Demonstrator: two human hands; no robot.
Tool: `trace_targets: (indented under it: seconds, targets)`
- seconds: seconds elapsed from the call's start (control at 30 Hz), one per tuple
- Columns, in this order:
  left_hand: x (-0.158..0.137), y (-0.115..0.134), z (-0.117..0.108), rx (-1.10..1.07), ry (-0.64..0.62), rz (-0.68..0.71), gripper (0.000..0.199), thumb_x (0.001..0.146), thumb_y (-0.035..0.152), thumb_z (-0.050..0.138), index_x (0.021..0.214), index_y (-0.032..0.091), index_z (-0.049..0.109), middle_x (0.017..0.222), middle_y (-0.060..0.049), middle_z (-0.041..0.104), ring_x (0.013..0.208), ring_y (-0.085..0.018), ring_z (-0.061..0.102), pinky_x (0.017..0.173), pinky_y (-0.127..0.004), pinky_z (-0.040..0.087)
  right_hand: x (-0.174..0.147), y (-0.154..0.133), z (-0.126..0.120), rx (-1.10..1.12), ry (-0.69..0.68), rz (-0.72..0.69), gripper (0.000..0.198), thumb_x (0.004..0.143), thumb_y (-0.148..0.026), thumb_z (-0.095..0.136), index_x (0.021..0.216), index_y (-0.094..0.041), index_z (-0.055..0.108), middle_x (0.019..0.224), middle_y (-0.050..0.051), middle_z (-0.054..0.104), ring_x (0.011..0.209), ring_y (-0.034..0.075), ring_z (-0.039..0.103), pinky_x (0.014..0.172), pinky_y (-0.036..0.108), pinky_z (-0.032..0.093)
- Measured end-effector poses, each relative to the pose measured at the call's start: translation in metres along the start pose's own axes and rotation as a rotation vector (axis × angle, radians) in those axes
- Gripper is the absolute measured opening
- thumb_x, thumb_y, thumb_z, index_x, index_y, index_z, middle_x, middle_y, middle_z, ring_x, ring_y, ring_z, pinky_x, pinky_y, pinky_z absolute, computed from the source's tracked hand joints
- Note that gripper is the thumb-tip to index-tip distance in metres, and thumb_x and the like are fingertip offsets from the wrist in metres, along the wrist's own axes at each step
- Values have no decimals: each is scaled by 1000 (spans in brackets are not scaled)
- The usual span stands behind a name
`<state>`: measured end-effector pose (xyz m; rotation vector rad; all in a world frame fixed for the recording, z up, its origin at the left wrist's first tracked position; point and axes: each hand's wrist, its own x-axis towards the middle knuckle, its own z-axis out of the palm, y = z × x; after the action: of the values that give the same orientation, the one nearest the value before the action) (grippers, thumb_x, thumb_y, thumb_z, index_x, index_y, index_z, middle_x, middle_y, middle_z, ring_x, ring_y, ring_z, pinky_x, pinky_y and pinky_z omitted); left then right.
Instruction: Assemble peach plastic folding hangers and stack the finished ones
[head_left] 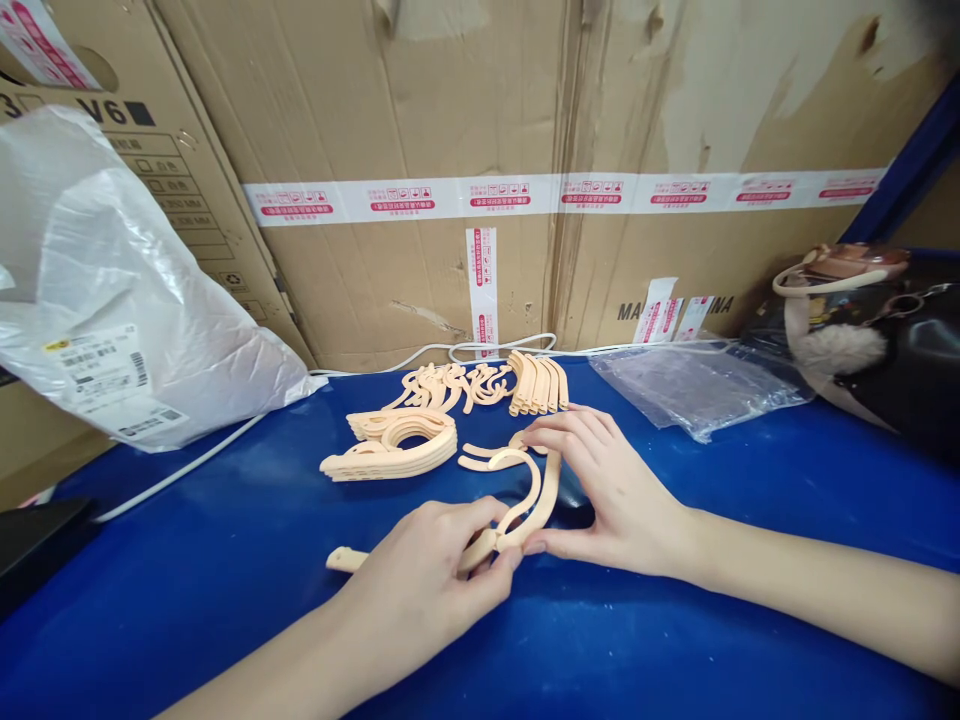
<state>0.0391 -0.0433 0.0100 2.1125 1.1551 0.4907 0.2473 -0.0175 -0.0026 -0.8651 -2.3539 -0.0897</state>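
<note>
A beige plastic folding hanger [550, 492], with two curved arms and a hook, is between my hands just above the blue tabletop. My left hand [435, 565] pinches it near the joint, and one arm's end sticks out to the left behind that hand. My right hand [615, 485] grips the other arm, thumb near the joint and fingers over the far end. Behind my left hand lies a stack of folded hangers [405, 458]. Farther back are a pile of loose hook pieces [442, 385] and a row of curved arm pieces [538, 382].
The blue tabletop [225, 600] ends at large cardboard boxes [405, 110]. A white plastic mailer [127, 290] leans at left, above a black object [45, 545]. A white cable [180, 475] runs along the back. Right are a clear bag [697, 390] and a dark bag [915, 370].
</note>
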Motion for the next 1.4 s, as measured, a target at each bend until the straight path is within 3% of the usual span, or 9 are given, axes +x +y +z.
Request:
trace_targets:
  seconds: [0.1,0.2,0.37,0.6,0.7,0.83,1.03,1.23,1.4]
  targets:
    - [-1,0,-1,43,-20,0,22,85,35,47,77,18,59,54,7,37,49,-9,32,48,-21,24,-2,-1,-2,-20,69,-35,51,77,-48,65,115,-16,53,123,15,52,114,27,45,94,42,35]
    - [-2,-1,-2,89,-65,-10,20,87,30,44,79,18,58,55,7,34,49,-8,28,47,-22,21,-4,-2,-4,-53,149,-104,22,85,-30,57,103,-16,58,107,12,59,96,22,53,79,36,39]
    - [-3,-1,-3,169,-76,8,21,89,32,44,76,19,55,54,7,33,49,-9,30,48,-21,23,-4,0,-2,-20,33,-198,15,91,-21,49,98,-15,60,74,2,64,65,14,54,62,30,35]
    - [-11,-6,3,481,57,296,18,92,38,47,89,22,54,59,6,55,47,-12,46,47,-23,23,0,0,-3,275,-69,112,24,96,-31,42,92,-19,63,84,2,65,77,15,56,70,28,42]
    - [-11,-7,6,642,138,451,21,93,32,46,78,19,52,61,3,57,50,-13,51,48,-25,26,2,2,-1,362,-39,322,18,93,-34,48,85,-21,58,84,0,62,78,15,55,70,28,42]
    - [-10,-7,9,788,258,543,24,92,27,45,70,19,50,60,2,55,54,-16,51,49,-28,30,3,12,6,399,21,415,7,90,-22,48,83,-21,49,82,0,55,74,15,52,68,29,42]
    - [-10,-7,9,707,167,476,17,90,20,44,76,18,53,69,0,55,66,-18,50,52,-29,33,4,15,8,424,12,406,9,88,-15,44,82,-20,48,80,-1,52,73,14,50,69,29,40]
    - [-6,-7,5,522,69,397,14,91,19,42,87,19,56,82,-1,58,78,-18,49,62,-30,39,5,9,2,384,0,393,8,86,-27,53,84,-21,48,83,-1,54,74,15,51,70,29,40]
    - [-4,-7,2,463,57,380,16,94,22,42,98,21,58,91,-1,59,84,-18,52,69,-30,43,5,9,2,351,-41,338,14,80,-15,55,89,-22,47,89,0,55,82,16,52,76,31,41]
